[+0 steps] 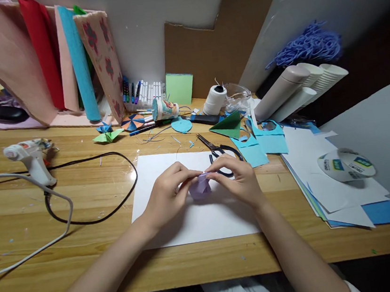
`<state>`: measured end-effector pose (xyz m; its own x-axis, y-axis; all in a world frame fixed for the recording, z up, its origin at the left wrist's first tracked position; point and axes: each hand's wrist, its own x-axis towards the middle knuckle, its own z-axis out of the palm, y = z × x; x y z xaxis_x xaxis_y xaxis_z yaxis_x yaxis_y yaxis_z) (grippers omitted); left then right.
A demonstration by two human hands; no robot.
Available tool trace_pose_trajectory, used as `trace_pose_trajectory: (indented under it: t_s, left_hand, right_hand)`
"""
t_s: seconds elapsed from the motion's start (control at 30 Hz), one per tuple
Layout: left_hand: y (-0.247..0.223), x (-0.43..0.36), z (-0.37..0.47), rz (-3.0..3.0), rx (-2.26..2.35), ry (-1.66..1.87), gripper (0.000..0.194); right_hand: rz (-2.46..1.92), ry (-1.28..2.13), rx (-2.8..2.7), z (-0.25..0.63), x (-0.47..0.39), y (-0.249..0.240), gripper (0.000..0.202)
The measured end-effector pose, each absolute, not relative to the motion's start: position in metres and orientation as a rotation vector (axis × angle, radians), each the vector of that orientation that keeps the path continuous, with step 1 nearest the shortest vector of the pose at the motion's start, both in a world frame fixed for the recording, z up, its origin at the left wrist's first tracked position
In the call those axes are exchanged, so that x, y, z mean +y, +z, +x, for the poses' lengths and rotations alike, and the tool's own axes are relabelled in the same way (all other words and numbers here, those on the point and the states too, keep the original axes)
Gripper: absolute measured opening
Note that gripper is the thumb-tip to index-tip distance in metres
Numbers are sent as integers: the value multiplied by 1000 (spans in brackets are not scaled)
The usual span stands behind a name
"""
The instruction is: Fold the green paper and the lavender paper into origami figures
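A small piece of folded purple paper (200, 188) is held up between both hands, over a white sheet (191, 229) lying on the wooden table. My left hand (171, 189) pinches its upper left edge between thumb and fingers. On the other side, my right hand (235, 179) pinches the upper right edge, and the fingertips of the two hands nearly meet. Black-handled scissors (217, 150) lie partly open just beyond my right hand, on the far edge of the white sheet.
At left are a white glue gun (31, 159) and looping cables (94, 221). Blue paper scraps (271, 141), a thread spool (215, 100) and markers (147, 91) lie at the back. A tape roll (346, 164) sits on stacked paper (347, 198) at right.
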<state>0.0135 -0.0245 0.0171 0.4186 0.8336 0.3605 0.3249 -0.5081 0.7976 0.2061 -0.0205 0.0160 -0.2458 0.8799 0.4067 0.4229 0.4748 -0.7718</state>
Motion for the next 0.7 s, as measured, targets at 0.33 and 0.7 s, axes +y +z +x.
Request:
trace_pose_trajectory:
  t_s: [0.33, 0.7]
  left_hand:
    - [19, -30, 17, 1916, 1115, 1142, 15]
    - [19, -29, 16, 1960, 1088, 1201, 17]
  right_hand:
    - [-1069, 818, -1607, 197, -23, 9, 15]
    - [-1063, 866, -1624, 189, -27, 6, 6]
